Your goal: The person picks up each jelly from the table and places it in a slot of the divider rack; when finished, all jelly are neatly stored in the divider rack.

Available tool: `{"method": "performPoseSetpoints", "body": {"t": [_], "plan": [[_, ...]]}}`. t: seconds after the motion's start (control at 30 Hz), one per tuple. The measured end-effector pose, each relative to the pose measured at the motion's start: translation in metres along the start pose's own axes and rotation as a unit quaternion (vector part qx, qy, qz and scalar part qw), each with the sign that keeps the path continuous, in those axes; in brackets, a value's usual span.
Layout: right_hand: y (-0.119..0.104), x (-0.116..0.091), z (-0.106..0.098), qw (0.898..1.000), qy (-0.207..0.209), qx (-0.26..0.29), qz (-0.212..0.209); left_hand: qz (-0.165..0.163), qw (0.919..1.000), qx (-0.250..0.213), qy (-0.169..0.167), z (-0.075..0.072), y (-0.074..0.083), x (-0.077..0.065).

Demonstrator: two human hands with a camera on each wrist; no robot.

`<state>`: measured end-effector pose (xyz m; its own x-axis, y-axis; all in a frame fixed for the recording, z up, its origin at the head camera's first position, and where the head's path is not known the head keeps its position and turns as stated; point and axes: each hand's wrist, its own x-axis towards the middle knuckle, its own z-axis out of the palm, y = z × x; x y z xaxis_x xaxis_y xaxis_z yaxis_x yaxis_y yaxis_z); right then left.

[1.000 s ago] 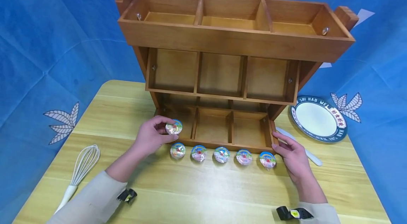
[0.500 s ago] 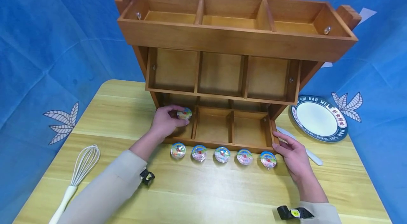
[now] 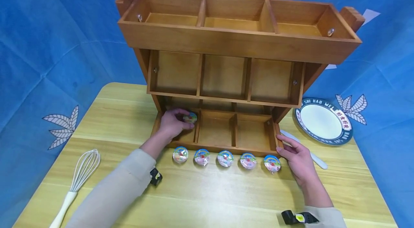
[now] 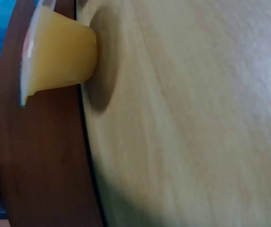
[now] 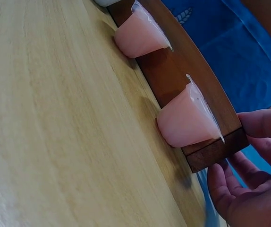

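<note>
My left hand (image 3: 170, 126) pinches a jelly cup (image 3: 191, 117) with a printed lid inside the bottom left compartment of a three-tier wooden rack (image 3: 239, 42). Whether the cup touches the compartment floor cannot be told. At the rack's lower right front corner, my right hand (image 3: 300, 163) grips the end of the bottom tray (image 5: 211, 80) between thumb and fingers. Several more jelly cups stand in a row on the table before the tray. A yellow jelly cup (image 4: 64, 49) is nearest the left hand, and a pink jelly cup (image 5: 187, 118) is beside the right hand.
A white whisk (image 3: 82, 174) lies on the table at the left. Right of the rack are a white knife (image 3: 318, 160) and a round plate (image 3: 321, 120) with a dark lettered rim. Blue cloth (image 3: 71, 59) hangs behind the table.
My left hand has carried its jelly cup from above the tray's front edge, up and rightward in view, into the bottom left compartment. The right hand stays at the rack's corner.
</note>
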<state>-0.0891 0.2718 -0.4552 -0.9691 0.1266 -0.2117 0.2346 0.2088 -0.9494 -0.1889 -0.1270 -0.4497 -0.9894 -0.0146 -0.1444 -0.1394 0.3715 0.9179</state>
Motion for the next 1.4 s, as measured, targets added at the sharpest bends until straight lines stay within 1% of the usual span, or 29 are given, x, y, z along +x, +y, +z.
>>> {"method": "performPoseSetpoints", "body": {"t": [0.1,0.3,0.53,0.67,0.77,0.87,1.0,1.1,1.17,1.23,1.4], "plan": [[0.000,0.000,0.000,1.000,-0.003,0.000,0.001,-0.003,1.0000,-0.006,0.004,0.002,-0.003,0.002],[0.001,0.000,-0.001,1.000,-0.003,-0.002,0.011,-0.020,0.9997,-0.015,0.001,0.005,-0.003,0.003],[0.002,0.001,-0.001,1.000,-0.003,-0.003,0.008,-0.020,0.9997,-0.014,0.007,0.006,-0.004,0.004],[0.001,0.000,-0.001,1.000,-0.004,0.000,0.010,-0.018,0.9998,-0.009,0.009,0.004,-0.004,0.004],[0.001,-0.001,0.000,1.000,-0.006,-0.001,0.011,-0.017,0.9998,-0.007,0.004,0.001,-0.003,0.004],[0.000,-0.001,0.000,1.000,-0.006,-0.001,0.010,-0.011,0.9998,-0.018,0.003,-0.004,0.002,-0.001],[0.001,-0.001,-0.001,1.000,-0.005,-0.001,0.004,0.006,0.9991,-0.039,0.016,-0.012,0.013,-0.012],[0.001,-0.001,-0.001,1.000,-0.002,-0.001,0.001,0.025,0.9980,-0.053,0.020,-0.016,0.019,-0.024],[0.002,-0.001,-0.002,1.000,-0.001,-0.002,0.001,0.040,0.9971,-0.063,0.017,-0.019,0.020,-0.036],[0.002,-0.001,-0.002,1.000,-0.002,-0.001,0.003,0.044,0.9958,-0.079,0.014,-0.021,0.020,-0.050],[0.002,0.000,-0.002,1.000,-0.005,-0.005,0.003,0.030,0.9913,-0.126,0.022,-0.025,0.012,-0.085]]}}
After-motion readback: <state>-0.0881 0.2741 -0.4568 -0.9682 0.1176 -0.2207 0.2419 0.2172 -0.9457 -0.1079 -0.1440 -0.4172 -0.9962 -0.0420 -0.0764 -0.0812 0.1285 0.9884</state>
